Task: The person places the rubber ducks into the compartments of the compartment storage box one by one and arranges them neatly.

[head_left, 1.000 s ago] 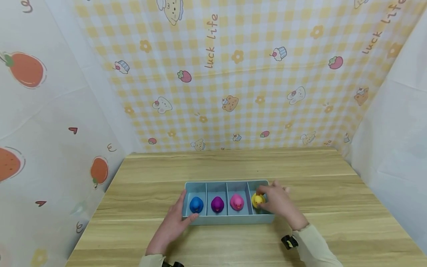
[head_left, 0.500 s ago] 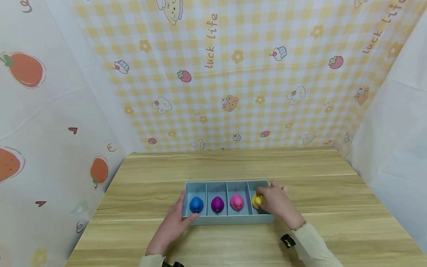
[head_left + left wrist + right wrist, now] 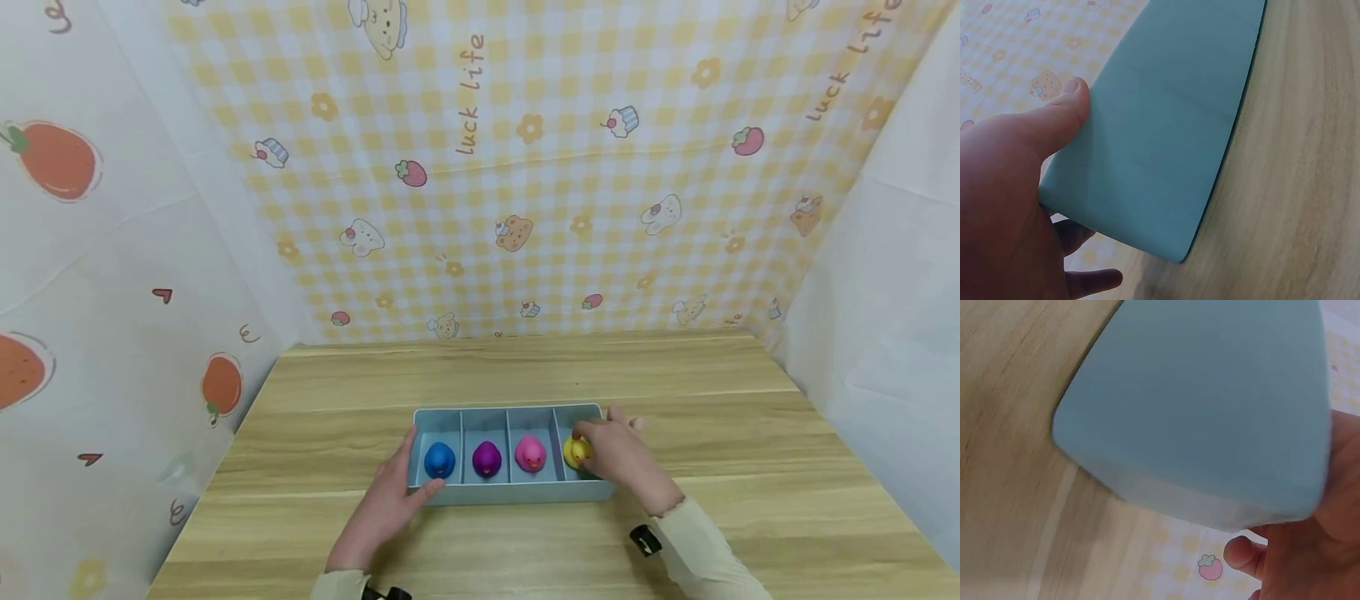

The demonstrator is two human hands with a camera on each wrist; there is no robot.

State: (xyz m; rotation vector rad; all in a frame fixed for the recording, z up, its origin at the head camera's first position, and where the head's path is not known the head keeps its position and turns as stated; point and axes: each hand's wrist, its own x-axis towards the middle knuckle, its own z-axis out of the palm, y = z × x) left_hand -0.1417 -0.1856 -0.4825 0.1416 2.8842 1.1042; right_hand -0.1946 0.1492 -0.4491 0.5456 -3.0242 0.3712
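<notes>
A pale blue-grey box (image 3: 517, 494) with a row of compartments lies on the wooden table. From left to right it holds a blue rubber duck (image 3: 439, 461), a purple one, a pink rubber duck (image 3: 530, 454) and a yellow rubber duck (image 3: 576, 452). My left hand (image 3: 386, 500) grips the box's left end, thumb on the front rim and fingers along the side. With its fingers down in the rightmost compartment, my right hand (image 3: 622, 454) pinches the yellow duck, partly covering it. In the right wrist view, the box wall hides the duck and most fingertips.
The wooden table (image 3: 517, 375) runs back to a yellow checked cloth (image 3: 480, 208) hung upright behind it. White printed cloth (image 3: 150, 250) hangs at the left, and plain white cloth (image 3: 885, 333) at the right.
My right hand has shifted very slightly left over the yellow duck. The head view has turned a little; box, other ducks and left hand keep their places.
</notes>
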